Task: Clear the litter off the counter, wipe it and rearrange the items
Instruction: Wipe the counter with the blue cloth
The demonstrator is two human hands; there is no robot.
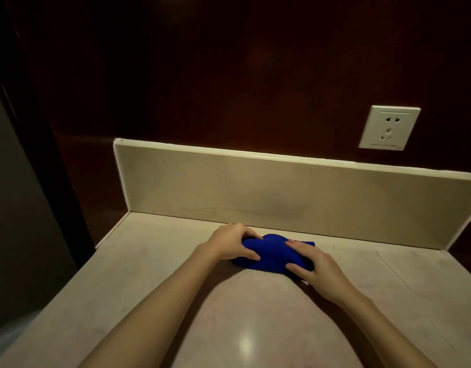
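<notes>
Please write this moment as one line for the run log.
stage: wiping | left hand: grips blue cloth | right hand: grips cloth | cloth: bunched on counter, near backsplash

Cloth [273,254] on counter [149,274] btwn both hands, just before backsplash [255,187]; outlet [389,127] above-right.

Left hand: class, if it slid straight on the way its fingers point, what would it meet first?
Probably the right hand, since the left hand points rightward across the blue cloth both grip.
</notes>
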